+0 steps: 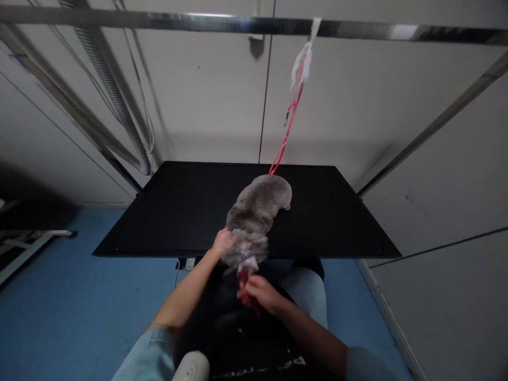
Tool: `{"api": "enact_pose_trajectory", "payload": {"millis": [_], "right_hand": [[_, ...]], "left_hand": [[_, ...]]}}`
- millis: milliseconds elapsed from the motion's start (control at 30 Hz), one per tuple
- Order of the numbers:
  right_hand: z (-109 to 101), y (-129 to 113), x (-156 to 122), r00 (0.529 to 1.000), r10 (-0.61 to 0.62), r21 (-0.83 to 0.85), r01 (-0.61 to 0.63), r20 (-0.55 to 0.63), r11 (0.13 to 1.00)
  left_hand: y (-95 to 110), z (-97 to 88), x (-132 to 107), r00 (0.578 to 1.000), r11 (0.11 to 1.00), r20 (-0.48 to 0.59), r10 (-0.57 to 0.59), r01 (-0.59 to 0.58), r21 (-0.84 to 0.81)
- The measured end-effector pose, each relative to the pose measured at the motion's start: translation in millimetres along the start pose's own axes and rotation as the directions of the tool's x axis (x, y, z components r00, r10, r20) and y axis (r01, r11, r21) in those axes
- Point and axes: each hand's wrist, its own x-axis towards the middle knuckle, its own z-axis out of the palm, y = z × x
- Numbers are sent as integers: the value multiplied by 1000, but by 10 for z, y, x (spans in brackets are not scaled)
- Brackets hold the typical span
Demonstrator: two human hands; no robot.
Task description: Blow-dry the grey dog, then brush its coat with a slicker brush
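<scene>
A small grey dog (260, 201) with close-cut fur on its back is on the black table (190, 206). Its fluffier head (244, 246) is at the near edge, smeared by motion. My left hand (223, 242) grips the side of the head, its fingertips partly lost in the fur. Just below, my right hand (265, 292) is closed around a dark red tool (246, 288). A whitish part (250, 263) at the tool's upper end meets the fur. Blur hides the tool's exact kind.
A red leash (292, 111) runs from the dog up to a metal bar (222, 22), tied with white cloth (302, 63). A ribbed grey hose (111, 84) hangs at the left. A white rounded object (192, 366) sits near my left arm.
</scene>
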Motion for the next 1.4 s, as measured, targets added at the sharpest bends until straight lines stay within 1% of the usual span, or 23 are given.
{"api": "enact_pose_trajectory", "payload": {"millis": [67,100,167,233,300,367,433,500,567,633,700,767,800,867,933,967,1067,1100,1200,1267,1333,1367,1400], "right_hand": [[95,-39,34,991,-59,118,74,-124,990],[149,-26,42,996,15,148,-2,-87,989],[244,49,35,968,218,144,-235,124,961],[299,111,31,931,279,138,-316,235,939],[317,106,55,984,136,217,-158,111,963],[327,79,86,997,-1,244,20,-78,970],[348,97,82,995,38,217,-17,-95,976],[382,148,40,981,183,170,-191,57,967],[408,160,5,956,234,124,-258,179,958],[411,109,15,987,124,135,-138,107,981],[396,56,57,996,-11,145,24,-89,989],[385,77,79,986,-2,132,24,-165,991],[384,116,72,991,60,124,-45,-116,991],[386,197,32,973,218,83,-225,80,971],[375,210,-11,943,262,57,-279,203,959],[361,184,-21,957,219,76,-236,189,969],[310,85,-6,998,20,142,-12,-60,990],[298,79,5,996,35,130,-24,-80,991],[285,126,27,965,230,37,-236,127,971],[273,121,43,973,172,44,-180,152,983],[251,62,59,999,-31,100,34,-30,994],[239,31,62,990,-88,106,100,-107,989],[229,8,60,987,-82,93,95,-136,991]], "left_hand": [[51,-39,-19,999,1000,34,15,-15,9],[76,-61,-27,999,1000,42,22,-23,11],[120,-104,-38,998,999,59,25,-26,23],[150,-136,-39,997,999,79,20,-22,35],[162,-149,-35,995,999,92,23,-27,42],[156,-147,-32,995,998,90,44,-48,50],[139,-136,-36,995,994,77,71,-76,73],[126,-122,-43,993,990,69,94,-100,103],[130,-107,-49,993,986,63,104,-111,127],[152,-96,-53,994,984,47,100,-105,145],[178,-91,-59,995,982,24,98,-100,159],[189,-88,-68,993,980,11,121,-121,160],[185,-85,-73,991,978,8,136,-136,158],[160,-69,-80,989,976,3,150,-149,162],[122,-38,-79,990,975,2,138,-136,176],[102,-20,-76,992,976,2,128,-126,180],[45,25,-54,996,982,-7,86,-84,170],[28,31,-45,998,985,-12,69,-67,162],[-18,21,-20,999,989,-11,45,-43,140],[-43,3,-7,999,991,0,50,-49,124],[-59,-11,3,998,992,11,56,-57,108],[-64,-16,9,998,993,14,57,-58,101],[-67,-20,16,998,994,14,57,-58,95]]}}
